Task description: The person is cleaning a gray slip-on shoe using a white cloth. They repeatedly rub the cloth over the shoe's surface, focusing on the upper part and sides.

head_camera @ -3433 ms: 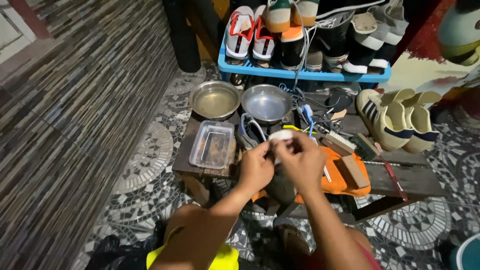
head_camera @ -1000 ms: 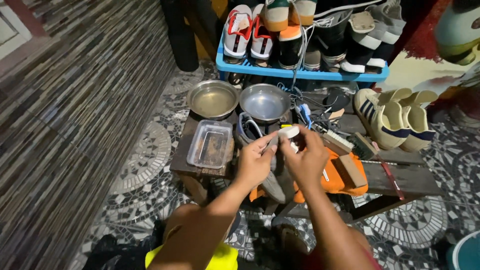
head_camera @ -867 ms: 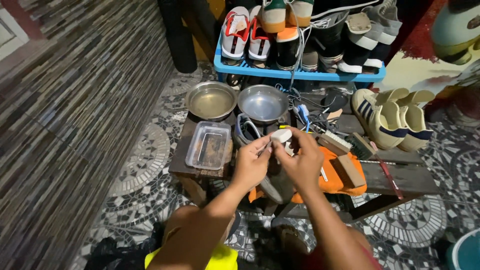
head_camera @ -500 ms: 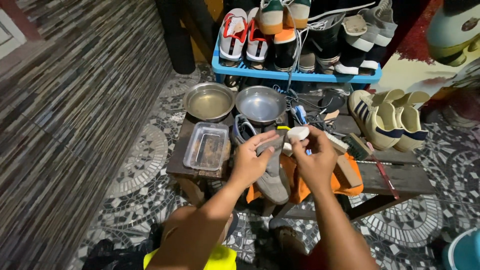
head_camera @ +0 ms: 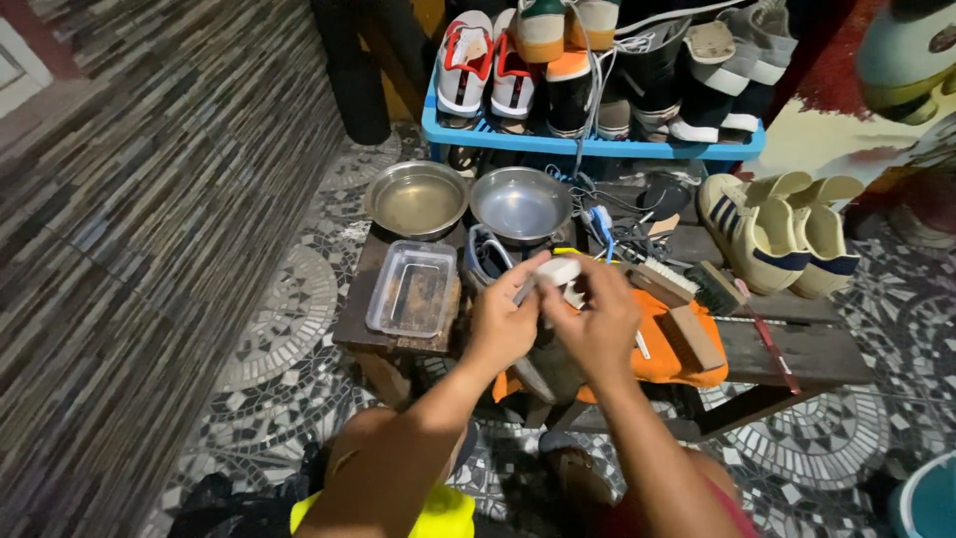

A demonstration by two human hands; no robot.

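Observation:
My left hand [head_camera: 501, 321] grips a grey shoe [head_camera: 543, 374] by its upper part, over a low dark wooden bench [head_camera: 807, 356]. My right hand [head_camera: 597, 319] presses a small white pad [head_camera: 559, 271] against the top of that shoe. Most of the shoe is hidden behind both hands; only its lower grey part shows beneath them. An orange cloth [head_camera: 665, 351] lies on the bench under and to the right of the shoe.
Two metal bowls [head_camera: 416, 198] [head_camera: 520, 204] and a clear plastic tray [head_camera: 412, 288] sit on the bench's left. Brushes [head_camera: 687, 304] lie to the right. A cream pair of sneakers [head_camera: 777, 231] stands further right. A blue shoe rack [head_camera: 597, 144] stands behind.
My right hand brought the white pad back left onto the shoe after lifting it away to the right. My left hand keeps its hold on the shoe.

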